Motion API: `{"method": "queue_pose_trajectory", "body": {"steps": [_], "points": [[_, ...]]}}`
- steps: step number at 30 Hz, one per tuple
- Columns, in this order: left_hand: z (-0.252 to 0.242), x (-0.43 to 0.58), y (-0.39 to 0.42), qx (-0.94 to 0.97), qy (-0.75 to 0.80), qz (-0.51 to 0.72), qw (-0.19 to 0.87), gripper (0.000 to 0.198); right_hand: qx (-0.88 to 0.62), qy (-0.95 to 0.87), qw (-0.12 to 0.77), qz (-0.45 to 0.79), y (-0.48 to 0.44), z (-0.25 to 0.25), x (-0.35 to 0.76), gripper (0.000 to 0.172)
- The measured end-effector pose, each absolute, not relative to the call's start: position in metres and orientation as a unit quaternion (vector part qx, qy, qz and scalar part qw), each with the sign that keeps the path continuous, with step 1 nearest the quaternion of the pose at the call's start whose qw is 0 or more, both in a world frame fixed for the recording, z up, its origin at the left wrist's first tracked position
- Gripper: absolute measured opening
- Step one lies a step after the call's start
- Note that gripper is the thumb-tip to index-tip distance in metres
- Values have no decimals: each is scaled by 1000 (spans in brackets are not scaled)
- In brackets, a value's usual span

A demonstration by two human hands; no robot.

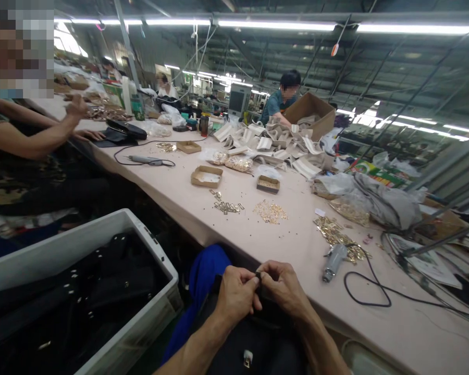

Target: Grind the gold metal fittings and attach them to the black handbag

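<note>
A black bag (234,341) with a shiny metal clasp (247,358) lies on my lap, below the table's front edge. At its upper edge my left hand (240,291) pinches a small dark part of the bag between thumb and fingers. My right hand (278,281) is closed on the same spot from the right, fingertips almost touching the left ones. Whatever small piece may sit between the fingertips is too small to make out.
On the pink table (297,252) are gold pieces (271,211), metal plates (227,207), small boxes (207,177) and a corded grey power screwdriver (335,263). A white crate (131,323) of black bags stands left. One person (27,135) sits left; another (275,104) stands behind the table.
</note>
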State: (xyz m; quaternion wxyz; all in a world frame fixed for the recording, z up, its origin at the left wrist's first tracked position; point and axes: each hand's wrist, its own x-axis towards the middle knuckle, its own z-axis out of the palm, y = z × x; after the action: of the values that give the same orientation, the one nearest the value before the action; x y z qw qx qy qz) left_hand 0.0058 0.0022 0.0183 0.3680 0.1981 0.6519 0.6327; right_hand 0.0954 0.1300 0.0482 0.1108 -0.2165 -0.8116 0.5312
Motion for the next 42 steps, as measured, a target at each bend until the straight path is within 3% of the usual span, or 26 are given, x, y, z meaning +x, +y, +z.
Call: {"method": "queue_pose_trajectory", "body": {"steps": [7,11,17,20,26,34,39,42], "points": [[30,10,0,172,677,629,343,29,-244,-778,106,570,128,37,92,40],[28,11,1,164,671,636,345,25,-247,-702,110,658,128,32,93,53],[25,10,1,181,675,628,342,28,-245,-732,97,629,128,33,96,48],[22,11,-2,195,638,643,377,15,-260,-743,129,602,130,32,95,48],[6,10,0,157,617,683,356,14,-230,-741,127,618,131,34,92,41],[15,10,2,171,610,680,370,18,-218,-854,141,451,135,42,85,41],[18,7,3,220,714,603,280,17,-226,-821,118,511,136,38,84,41],[16,5,5,222,735,591,249,18,-214,-848,109,472,135,41,81,39]]}}
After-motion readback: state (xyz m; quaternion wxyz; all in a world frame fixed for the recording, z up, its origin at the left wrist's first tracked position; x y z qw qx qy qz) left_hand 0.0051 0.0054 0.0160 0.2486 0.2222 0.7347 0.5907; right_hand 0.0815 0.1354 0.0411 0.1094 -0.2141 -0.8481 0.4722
